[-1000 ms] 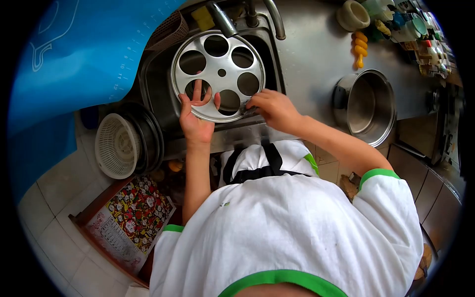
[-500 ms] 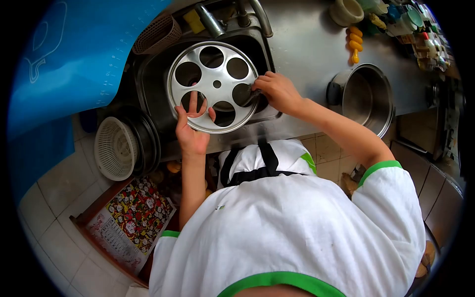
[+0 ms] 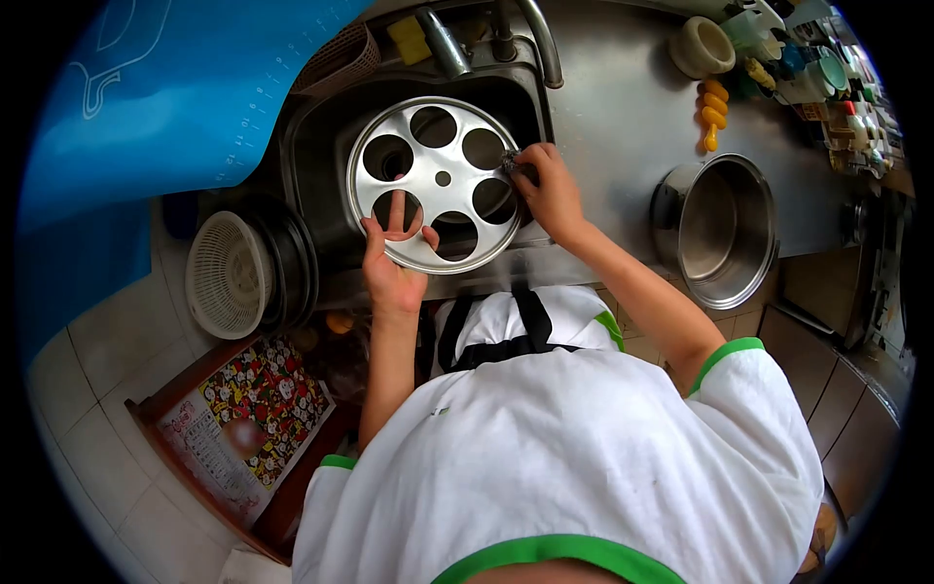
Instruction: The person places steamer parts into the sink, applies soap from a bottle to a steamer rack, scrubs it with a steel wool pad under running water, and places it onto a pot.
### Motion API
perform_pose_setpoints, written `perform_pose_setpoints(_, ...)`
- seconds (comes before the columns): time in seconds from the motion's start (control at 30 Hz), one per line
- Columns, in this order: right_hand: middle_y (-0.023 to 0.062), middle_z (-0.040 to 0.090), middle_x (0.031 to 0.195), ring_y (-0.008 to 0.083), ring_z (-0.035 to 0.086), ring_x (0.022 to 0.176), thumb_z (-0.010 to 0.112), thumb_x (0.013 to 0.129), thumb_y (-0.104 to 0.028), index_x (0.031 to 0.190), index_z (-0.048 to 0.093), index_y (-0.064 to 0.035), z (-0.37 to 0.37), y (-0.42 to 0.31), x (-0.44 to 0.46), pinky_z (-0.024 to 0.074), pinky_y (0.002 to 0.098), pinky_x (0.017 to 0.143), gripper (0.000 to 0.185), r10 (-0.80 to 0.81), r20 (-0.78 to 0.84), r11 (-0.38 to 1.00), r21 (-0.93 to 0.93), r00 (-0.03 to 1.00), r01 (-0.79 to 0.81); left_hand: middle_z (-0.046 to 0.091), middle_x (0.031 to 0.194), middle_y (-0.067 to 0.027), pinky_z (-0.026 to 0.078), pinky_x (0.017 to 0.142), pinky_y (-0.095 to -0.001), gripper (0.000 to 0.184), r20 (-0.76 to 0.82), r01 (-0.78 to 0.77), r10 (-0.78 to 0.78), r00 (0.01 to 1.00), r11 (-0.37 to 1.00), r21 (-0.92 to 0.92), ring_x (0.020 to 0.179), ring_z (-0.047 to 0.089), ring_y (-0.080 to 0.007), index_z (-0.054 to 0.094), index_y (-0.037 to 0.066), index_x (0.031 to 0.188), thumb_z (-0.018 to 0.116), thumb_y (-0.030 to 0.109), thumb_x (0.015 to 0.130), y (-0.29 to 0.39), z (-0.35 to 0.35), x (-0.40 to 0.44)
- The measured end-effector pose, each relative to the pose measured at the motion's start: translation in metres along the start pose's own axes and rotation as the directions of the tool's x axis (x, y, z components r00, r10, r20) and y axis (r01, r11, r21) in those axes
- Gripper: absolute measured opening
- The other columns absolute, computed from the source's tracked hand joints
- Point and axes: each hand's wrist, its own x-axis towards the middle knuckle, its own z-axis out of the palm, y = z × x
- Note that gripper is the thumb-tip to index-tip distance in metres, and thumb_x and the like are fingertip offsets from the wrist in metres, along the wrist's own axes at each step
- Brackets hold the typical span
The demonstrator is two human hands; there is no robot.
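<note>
A round metal steamer plate [image 3: 444,146] with several large holes and a small centre hole is held tilted over the sink [image 3: 326,195]. My left hand [image 3: 396,258] grips its lower-left rim, the thumb on top and fingers behind, showing through the holes. My right hand [image 3: 550,190] pinches a small steel wool scrubber [image 3: 510,161] against the plate's right rim.
The faucet [image 3: 443,44] and a yellow sponge [image 3: 409,39] are at the sink's back. On the steel counter stand a pot [image 3: 720,234], yellow measuring spoons [image 3: 713,115] and a stone mortar [image 3: 702,47]. A white colander [image 3: 226,282] leans at left; a blue cloth [image 3: 185,88] hangs above.
My right hand has shifted up along the plate's right rim with the scrubber. The left hand still holds the plate. The whole view has moved slightly.
</note>
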Motion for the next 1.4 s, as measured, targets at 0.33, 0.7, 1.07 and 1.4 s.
perform_pose_setpoints(0.33,0.0149,0.064,0.093,0.0354,0.06,0.089,0.064,0.078,-0.018,0.101,0.059,-0.0121,0.001,-0.006,0.073,0.0476,0.0428,0.075,0.025,0.034,0.069,0.999,0.002,0.997,-0.034,0.033,0.148,-0.0028,0.043,0.073,-0.0315,0.044,0.059,0.065,-0.076,0.995,0.983,0.173,0.13,0.031,-0.0246,0.034,0.03,0.138,0.036,0.046,0.097,0.011,-0.005,-0.008)
perform_pose_setpoints(0.7,0.0099,0.065,0.097,0.0295,0.06,0.094,0.065,0.08,-0.019,0.101,0.063,-0.0096,-0.016,-0.011,0.04,0.0473,0.0377,0.079,0.023,-0.035,-0.007,0.999,0.031,0.999,0.036,0.036,0.146,-0.0037,0.05,0.074,-0.0343,0.041,-0.019,-0.009,0.013,1.0,0.978,0.208,0.129,0.036,-0.0282,0.037,0.023,0.135,0.037,0.041,0.098,0.01,0.012,-0.012)
perform_pose_setpoints(1.07,0.0071,0.057,0.097,0.0273,0.058,0.09,0.063,0.08,-0.017,0.102,0.066,-0.0109,-0.015,-0.017,0.046,0.0484,0.0364,0.074,0.022,-0.175,0.057,0.978,-0.105,0.983,0.18,0.03,0.149,-0.0068,0.04,0.066,-0.028,0.044,0.032,0.048,-0.056,0.998,0.976,0.211,0.131,0.032,-0.0268,0.036,0.027,0.137,0.038,0.047,0.097,-0.001,0.009,-0.013)
perform_pose_setpoints(1.4,0.0108,0.054,0.098,0.0288,0.058,0.09,0.059,0.08,-0.019,0.11,0.067,-0.0121,-0.008,-0.025,0.053,0.0464,0.0381,0.078,0.032,0.119,0.206,0.984,0.104,0.971,-0.143,0.027,0.151,-0.008,0.04,0.065,-0.0275,0.053,0.085,0.056,-0.077,0.993,0.971,0.231,0.133,0.03,-0.0298,0.026,0.028,0.143,0.041,0.046,0.096,-0.007,0.006,-0.016)
